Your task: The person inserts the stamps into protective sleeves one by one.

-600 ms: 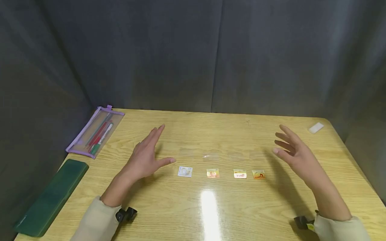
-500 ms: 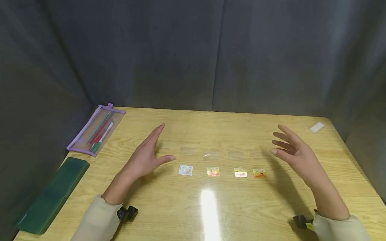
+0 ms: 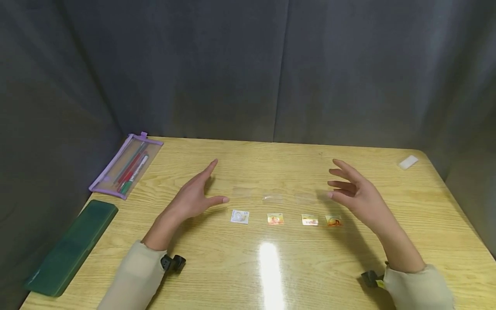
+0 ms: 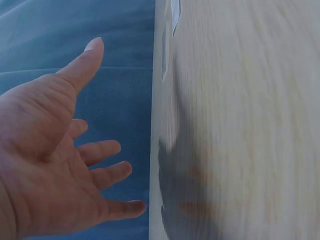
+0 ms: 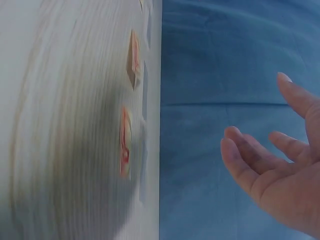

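Several small postage stamps lie in a row on the wooden table: a whitish stamp [image 3: 240, 216] at the left, an orange-yellow stamp [image 3: 275, 218], a yellow-and-white stamp [image 3: 310, 219] and an orange stamp [image 3: 334, 221] at the right. Just behind them are thin clear plastic pieces [image 3: 273, 197]. My left hand [image 3: 193, 199] hovers left of the row, thumb spread, palm turned inward and holding nothing. Above the right end hovers my right hand [image 3: 358, 196], fingers loosely bent, also holding nothing. The right wrist view shows the orange stamp [image 5: 125, 142] below that hand, in its shadow.
At the left lie a purple-edged mesh pencil pouch [image 3: 128, 165] with pens inside and a long dark green case [image 3: 73, 247]. A small white block [image 3: 408, 162] sits near the far right corner. Dark curtains [image 3: 217, 73] enclose the table's back and sides.
My right hand has moved left, closer to the row of stamps. My left hand has shifted slightly right. The stamps stay in place.
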Demonstrator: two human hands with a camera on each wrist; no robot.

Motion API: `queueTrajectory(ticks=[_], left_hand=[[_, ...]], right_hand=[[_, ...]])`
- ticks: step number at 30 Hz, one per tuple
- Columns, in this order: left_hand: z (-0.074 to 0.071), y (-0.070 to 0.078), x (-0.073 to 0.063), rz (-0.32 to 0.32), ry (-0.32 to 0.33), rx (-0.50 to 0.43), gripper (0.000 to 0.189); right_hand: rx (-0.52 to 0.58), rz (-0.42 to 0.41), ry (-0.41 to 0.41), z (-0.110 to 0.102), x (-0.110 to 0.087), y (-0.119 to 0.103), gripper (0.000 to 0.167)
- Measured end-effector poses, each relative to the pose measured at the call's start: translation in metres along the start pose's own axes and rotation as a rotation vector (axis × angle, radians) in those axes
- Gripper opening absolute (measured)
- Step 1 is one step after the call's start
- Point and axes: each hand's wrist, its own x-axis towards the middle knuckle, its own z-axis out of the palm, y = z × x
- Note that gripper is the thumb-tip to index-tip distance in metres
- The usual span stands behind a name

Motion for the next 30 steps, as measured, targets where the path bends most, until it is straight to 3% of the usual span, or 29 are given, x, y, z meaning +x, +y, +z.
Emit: queueTrajectory(ticks=[16, 30], left_hand=[[0.012, 0.007, 0.012, -0.036, -0.055, -0.041, 0.097], [0.016, 0.004, 0.018, 0.03, -0.071, 0.027, 0.087]], right_hand=[[0.003, 0.019, -0.07, 0.033, 0.016, -0.009, 0.07], [-0.056, -0.018, -0.135, 0.064, 0.026, -0.006, 0.061]])
